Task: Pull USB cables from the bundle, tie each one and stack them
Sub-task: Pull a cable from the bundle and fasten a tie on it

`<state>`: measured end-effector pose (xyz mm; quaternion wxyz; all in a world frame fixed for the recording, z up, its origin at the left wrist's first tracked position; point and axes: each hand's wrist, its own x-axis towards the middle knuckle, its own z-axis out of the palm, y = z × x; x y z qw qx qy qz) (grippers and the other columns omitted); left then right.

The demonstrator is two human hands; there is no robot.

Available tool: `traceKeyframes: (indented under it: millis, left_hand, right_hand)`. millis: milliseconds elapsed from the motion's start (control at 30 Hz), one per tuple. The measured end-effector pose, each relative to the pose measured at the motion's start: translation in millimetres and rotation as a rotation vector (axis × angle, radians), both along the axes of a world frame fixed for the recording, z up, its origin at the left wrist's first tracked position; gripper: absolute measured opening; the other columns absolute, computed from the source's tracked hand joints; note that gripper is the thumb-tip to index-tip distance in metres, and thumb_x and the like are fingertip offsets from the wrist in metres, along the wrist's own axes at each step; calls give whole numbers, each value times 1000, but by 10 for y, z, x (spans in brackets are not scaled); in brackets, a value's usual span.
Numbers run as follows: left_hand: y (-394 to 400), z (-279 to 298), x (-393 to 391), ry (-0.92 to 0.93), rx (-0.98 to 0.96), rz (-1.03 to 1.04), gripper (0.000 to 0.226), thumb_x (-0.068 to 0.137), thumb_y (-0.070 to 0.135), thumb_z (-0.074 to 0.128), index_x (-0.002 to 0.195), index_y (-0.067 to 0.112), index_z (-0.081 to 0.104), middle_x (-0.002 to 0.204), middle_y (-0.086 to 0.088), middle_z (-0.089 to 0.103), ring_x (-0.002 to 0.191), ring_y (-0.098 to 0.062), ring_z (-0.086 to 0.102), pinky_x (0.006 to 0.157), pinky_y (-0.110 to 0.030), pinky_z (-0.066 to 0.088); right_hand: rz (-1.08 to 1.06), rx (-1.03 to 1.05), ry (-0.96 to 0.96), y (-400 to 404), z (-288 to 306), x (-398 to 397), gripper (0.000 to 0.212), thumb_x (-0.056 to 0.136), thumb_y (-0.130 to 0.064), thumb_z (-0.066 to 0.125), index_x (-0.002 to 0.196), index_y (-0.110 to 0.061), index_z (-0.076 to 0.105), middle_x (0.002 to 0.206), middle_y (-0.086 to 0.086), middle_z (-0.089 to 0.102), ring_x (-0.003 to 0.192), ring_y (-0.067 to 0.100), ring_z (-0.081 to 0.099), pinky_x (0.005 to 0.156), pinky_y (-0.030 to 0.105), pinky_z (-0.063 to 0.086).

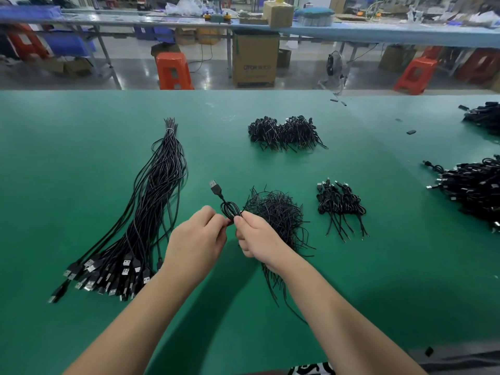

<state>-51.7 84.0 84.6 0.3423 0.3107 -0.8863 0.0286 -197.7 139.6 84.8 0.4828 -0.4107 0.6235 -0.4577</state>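
Observation:
Above the green table (81, 158), my left hand (198, 236) and my right hand (257, 236) pinch one coiled black USB cable (230, 208) between them. Its plug (215, 187) sticks up to the far left. A long bundle of black USB cables (151, 207) lies on the left, bound at its far end, plugs toward me. A heap of thin black twist ties (278, 215) sits just behind my right hand. A small stack of tied cables (339, 203) lies to the right of it.
A larger pile of tied cables (286, 132) lies farther back in the middle. More black cable heaps (470, 188) sit at the right edge. Small black bits (411, 132) are scattered at the far right. Beyond the table stand orange stools (174, 71) and a cardboard box (255, 60).

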Motion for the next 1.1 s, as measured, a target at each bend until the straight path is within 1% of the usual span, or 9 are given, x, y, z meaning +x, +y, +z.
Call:
traceKeyframes:
  millis: [100,267,433,500,600,667,767,933,1100]
  left_hand:
    - [-58,-2,37,-21,-176,-102,12,91,7,60,81,8,66,80,-7,58,68,-28,55,55,-41,49]
    - [-128,86,121,-94,-291,-297,28,98,2,43,96,16,68,110,1,68,118,-23,60,91,-36,43]
    - [-113,143,102,83,37,-242,12,94,15,58,89,18,69,89,10,69,82,-6,58,78,-38,41]
    - [-57,145,100,203,214,-184,10,93,16,60,88,18,69,86,13,67,79,2,49,76,-36,39]
    - [-4,177,85,313,470,-108,14,91,8,68,87,22,71,86,18,68,84,1,59,79,-21,44]
    - [3,222,72,347,629,-65,21,90,6,70,83,26,71,81,18,70,81,4,61,73,-7,41]
    - [-6,266,65,352,758,-7,23,89,9,69,78,28,71,71,26,67,65,7,57,61,-6,38]
    - [-21,268,77,355,891,63,21,89,9,69,75,24,72,67,18,69,59,1,56,58,-12,42]
    - [-42,214,60,404,1036,104,10,85,12,75,85,20,69,79,3,71,75,-13,67,72,-23,52]
  right_hand:
    - [33,53,-84,2,25,-22,27,109,-25,36,84,-15,38,62,-5,30,45,7,20,42,21,18]
    - [206,118,-254,32,67,-71,32,103,-30,44,72,-26,50,62,-6,28,45,7,17,39,18,15]
    - [271,103,-299,25,90,-35,18,93,-32,43,79,-21,45,61,-8,28,45,7,17,38,19,15]
    - [271,85,-287,22,71,-1,22,97,-31,38,79,-19,46,60,-9,29,44,7,19,38,19,16]
    - [246,68,-253,26,77,41,23,93,-37,40,79,-20,46,58,-11,32,44,6,22,40,18,18]
    - [227,-7,29,38,93,64,26,93,-41,43,77,-20,44,60,-11,34,48,7,27,45,23,24]
    - [251,-157,618,56,84,89,35,106,-37,40,75,-21,38,67,-5,44,62,16,42,62,38,36]
    - [314,-217,987,62,103,98,28,108,-38,27,89,-20,37,81,5,56,76,35,56,71,45,44]
    - [363,-240,1221,76,71,89,28,109,-34,25,94,-18,41,89,9,65,72,33,59,69,43,44]
